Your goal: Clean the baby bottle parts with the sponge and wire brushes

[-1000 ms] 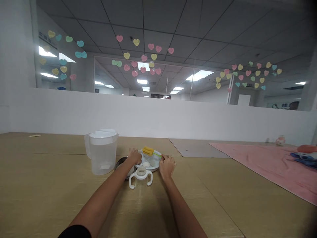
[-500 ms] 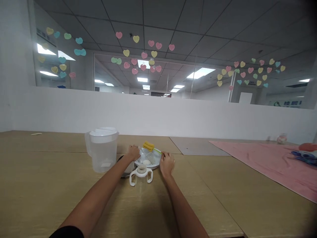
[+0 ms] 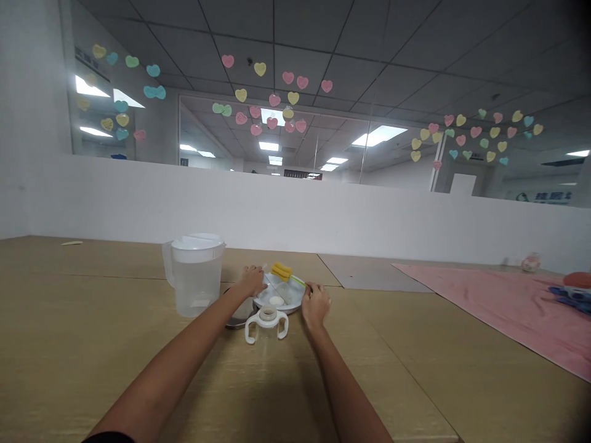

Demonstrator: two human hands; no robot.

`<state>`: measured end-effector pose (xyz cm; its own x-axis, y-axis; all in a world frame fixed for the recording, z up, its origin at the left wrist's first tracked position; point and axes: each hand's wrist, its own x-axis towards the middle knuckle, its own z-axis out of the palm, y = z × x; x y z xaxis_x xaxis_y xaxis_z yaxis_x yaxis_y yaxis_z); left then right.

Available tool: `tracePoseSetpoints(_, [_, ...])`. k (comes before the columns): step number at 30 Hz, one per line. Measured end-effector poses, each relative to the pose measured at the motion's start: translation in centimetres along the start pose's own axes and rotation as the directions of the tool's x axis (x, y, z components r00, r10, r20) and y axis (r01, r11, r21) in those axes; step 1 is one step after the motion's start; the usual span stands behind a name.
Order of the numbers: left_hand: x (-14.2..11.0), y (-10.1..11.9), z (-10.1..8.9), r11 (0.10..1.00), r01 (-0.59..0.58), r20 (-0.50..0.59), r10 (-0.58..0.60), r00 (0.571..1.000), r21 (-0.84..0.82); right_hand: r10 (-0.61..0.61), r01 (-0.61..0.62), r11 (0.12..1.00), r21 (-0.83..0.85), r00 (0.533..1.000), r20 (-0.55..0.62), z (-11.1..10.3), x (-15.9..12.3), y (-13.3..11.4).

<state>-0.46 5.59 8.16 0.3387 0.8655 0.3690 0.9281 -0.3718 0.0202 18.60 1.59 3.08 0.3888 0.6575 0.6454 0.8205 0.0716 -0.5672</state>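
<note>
A white plate [image 3: 295,304] lies on the table, with both hands at its sides. My left hand [image 3: 252,281] is closed at its left rim, fingertips partly hidden. At the right rim my right hand [image 3: 316,304] is closed, its fingers touching the plate's edge beside the end of a green handle. That handle belongs to a yellow sponge brush [image 3: 281,271] resting across the plate. A small white disc [image 3: 276,301] and clear pieces, one with a thin stem, lie on the plate. In front stands a clear baby bottle [image 3: 267,327], uncapped, with two white handles.
Left of the plate stands a clear lidded pitcher [image 3: 197,280]. A dark-rimmed round thing [image 3: 240,319] lies partly under my left forearm. A pink cloth [image 3: 489,301] covers the right side, with a red and blue item [image 3: 575,289] on it. A white wall [image 3: 286,209] bounds the back.
The whole view has shifted slightly as the head moved. Both hands stay at the plate's sides; the left hand's fingers sit slightly differently near the rim.
</note>
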Motion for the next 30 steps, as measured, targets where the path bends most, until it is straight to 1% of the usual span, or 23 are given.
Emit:
tracePoseSetpoints(4, [0.1, -0.6, -1.4, 0.983, -0.05, -0.158, 0.022, 0.987, -0.174, 0.046, -0.043, 0.993, 0.114, 0.999, -0.025, 0.1, 0.3, 0.1])
tracePoseSetpoints(6, [0.4, -0.6, -2.0, 0.959, -0.063, -0.244, -0.006, 0.97, -0.277, 0.068, -0.057, 0.981, 0.188, 0.996, -0.05, 0.2, 0.4, 0.0])
tracePoseSetpoints(8, [0.7, -0.4, -2.4, 0.922, -0.064, -0.301, -0.059, 0.952, -0.381, 0.036, -0.014, 0.973, 0.232, 0.995, -0.091, 0.3, 0.4, -0.1])
tracePoseSetpoints(10, [1.1, -0.1, -2.6, 0.876, -0.062, -0.327, -0.112, 0.938, -0.478, -0.013, 0.044, 0.966, 0.255, 0.992, -0.123, 0.4, 0.3, -0.2])
tracePoseSetpoints(11, [1.2, 0.0, -2.6, 0.852, -0.061, -0.336, -0.138, 0.932, -0.521, -0.017, 0.052, 0.962, 0.267, 0.991, -0.132, 0.5, 0.3, -0.2])
tracePoseSetpoints(12, [1.3, 0.2, -2.6, 0.827, -0.061, -0.344, -0.164, 0.925, -0.558, 0.001, 0.038, 0.959, 0.279, 0.991, -0.136, 0.5, 0.3, -0.1])
tracePoseSetpoints(15, [1.5, 0.4, -2.3, 0.763, -0.063, -0.363, -0.232, 0.903, -0.643, 0.117, -0.064, 0.949, 0.308, 0.98, -0.159, 0.5, 0.3, 0.1])
tracePoseSetpoints(17, [1.5, 0.4, -1.9, 0.73, -0.065, -0.369, -0.264, 0.891, -0.68, 0.147, -0.086, 0.95, 0.299, 0.971, -0.19, 0.4, 0.3, 0.1])
tracePoseSetpoints(18, [1.4, 0.3, -1.7, 0.718, -0.065, -0.372, -0.279, 0.885, -0.693, 0.122, -0.061, 0.958, 0.28, 0.972, -0.203, 0.4, 0.2, 0.1])
tracePoseSetpoints(19, [1.4, 0.3, -1.4, 0.707, -0.065, -0.376, -0.294, 0.879, -0.705, 0.065, -0.011, 0.968, 0.252, 0.976, -0.209, 0.3, 0.1, 0.0])
tracePoseSetpoints(21, [1.2, 0.3, -1.0, 0.688, -0.064, -0.384, -0.323, 0.865, -0.723, -0.093, 0.132, 0.975, 0.181, 0.974, -0.207, 0.4, -0.3, -0.3])
tracePoseSetpoints(23, [1.0, 0.3, -0.8, 0.673, -0.066, -0.387, -0.339, 0.857, -0.736, -0.229, 0.256, 0.96, 0.111, 0.95, -0.21, 0.5, -0.7, -0.5])
tracePoseSetpoints(24, [0.9, 0.3, -0.7, 0.668, -0.069, -0.387, -0.342, 0.856, -0.741, -0.273, 0.296, 0.952, 0.082, 0.937, -0.218, 0.6, -0.9, -0.6])
tracePoseSetpoints(27, [0.8, 0.4, -0.9, 0.655, -0.077, -0.384, -0.339, 0.859, -0.751, -0.344, 0.36, 0.933, 0.021, 0.906, -0.247, 0.9, -1.2, -0.7])
tracePoseSetpoints(30, [0.9, 0.6, -1.1, 0.649, -0.082, -0.38, -0.335, 0.862, -0.757, -0.38, 0.392, 0.92, -0.005, 0.888, -0.26, 1.0, -1.2, -0.5])
